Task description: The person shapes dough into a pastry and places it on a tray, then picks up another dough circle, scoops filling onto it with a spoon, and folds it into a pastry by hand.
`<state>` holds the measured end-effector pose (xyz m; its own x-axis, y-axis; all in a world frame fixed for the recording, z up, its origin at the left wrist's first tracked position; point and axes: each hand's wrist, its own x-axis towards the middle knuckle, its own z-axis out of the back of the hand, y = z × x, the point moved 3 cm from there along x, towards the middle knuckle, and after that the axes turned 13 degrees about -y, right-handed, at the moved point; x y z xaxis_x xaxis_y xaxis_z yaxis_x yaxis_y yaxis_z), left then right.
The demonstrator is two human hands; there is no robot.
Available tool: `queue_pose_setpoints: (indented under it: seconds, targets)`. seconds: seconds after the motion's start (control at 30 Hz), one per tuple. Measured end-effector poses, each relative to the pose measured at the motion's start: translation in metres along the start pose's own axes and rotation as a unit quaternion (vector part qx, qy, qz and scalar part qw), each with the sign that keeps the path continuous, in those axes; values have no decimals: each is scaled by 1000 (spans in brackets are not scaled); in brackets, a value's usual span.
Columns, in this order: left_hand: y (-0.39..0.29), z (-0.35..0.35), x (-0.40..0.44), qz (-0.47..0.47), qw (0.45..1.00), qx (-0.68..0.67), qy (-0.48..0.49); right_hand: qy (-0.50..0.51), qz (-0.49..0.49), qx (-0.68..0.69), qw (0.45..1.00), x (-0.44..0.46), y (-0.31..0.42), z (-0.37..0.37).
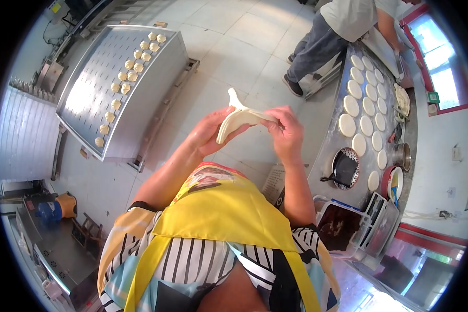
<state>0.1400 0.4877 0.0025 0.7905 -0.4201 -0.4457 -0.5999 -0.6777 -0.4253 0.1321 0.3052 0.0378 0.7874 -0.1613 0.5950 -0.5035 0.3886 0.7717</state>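
In front of my body I hold up a pale piece of dough [237, 120], drooping and folded, with one narrow end sticking up. My left hand [209, 130] supports it from the left, the thumb on top and the fingers partly hidden underneath. The fingers of my right hand [286, 128] pinch its right edge. Whether there is any filling in the fold, I cannot tell.
To the left stands a metal steamer table [96, 78] with several shaped buns [132, 76] on it. The worktable [332, 127] at right carries several flat dough rounds [351, 105], a dark pan [344, 167] and a tub of dark filling [339, 229]. A co-worker [343, 26] bends over its far end.
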Motion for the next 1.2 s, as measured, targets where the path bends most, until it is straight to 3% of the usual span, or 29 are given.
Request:
queue_pose_setpoints:
  seconds: [0.13,0.23,0.33,0.43,0.53,0.73,0.87,0.93,1.2]
  targets:
    - [-2,0,4,2,1000,-2,-7,-2,-41,88,995,1,-8,3]
    - [0,4,4,6,1000,-5,-9,16,-100,74,992,-2,-6,7]
    - [-1,-1,6,5,1000,-11,2,14,-119,185,975,-2,-11,9]
    - [0,3,5,9,1000,-11,1,36,-123,122,984,-7,-15,14]
    - [1,3,7,11,1000,-3,2,57,-141,143,978,-5,-18,18]
    - [-3,0,2,0,999,34,-17,22,44,-19,999,10,16,12]
    - [2,9,8,12,998,44,33,32,121,-71,990,12,21,-10]
    - [0,1,2,13,998,69,9,30,160,-76,984,8,13,-17]
    - [-1,6,-1,-1,996,77,-34,28,118,-59,991,2,11,-24]
